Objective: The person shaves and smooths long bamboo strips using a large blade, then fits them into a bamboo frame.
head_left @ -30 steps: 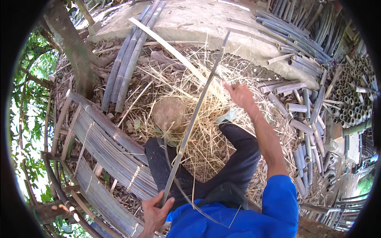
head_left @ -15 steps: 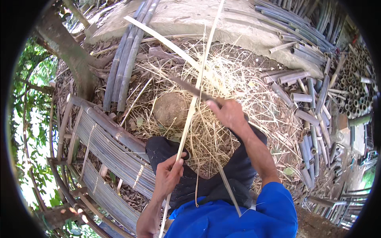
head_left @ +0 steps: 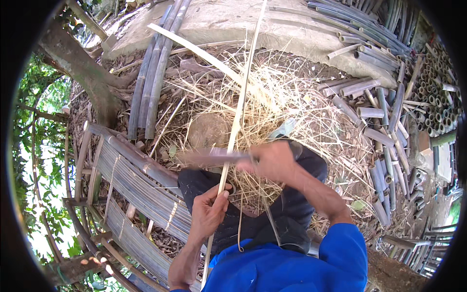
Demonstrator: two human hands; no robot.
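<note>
A long pale bamboo strip point(head_left: 236, 125) runs from the far edge of the view down past my lap. My left hand point(head_left: 209, 210) is closed around it near my left knee, with the thumb along its top. In my right hand point(head_left: 273, 161) is a knife, gripped at the handle. Its dark blade point(head_left: 206, 156), smeared by motion, lies across the strip a little beyond my left hand. Whether the edge touches the strip I cannot tell. A thin strip point(head_left: 240, 221) with a curled end and another narrow strip point(head_left: 271, 220) lie over my lap.
Pale shavings point(head_left: 272, 87) cover the ground around a round block point(head_left: 209, 130). A broad split strip point(head_left: 194, 48) slants across them. Dark bamboo poles point(head_left: 154, 82) lie at far left, a slatted bamboo bench point(head_left: 141, 187) stands at left, and cut bamboo pieces point(head_left: 369, 113) are heaped at right.
My right hand and the knife have swept toward me along the strip, the blade now closer to my left hand. My left hand has barely moved and keeps its hold.
</note>
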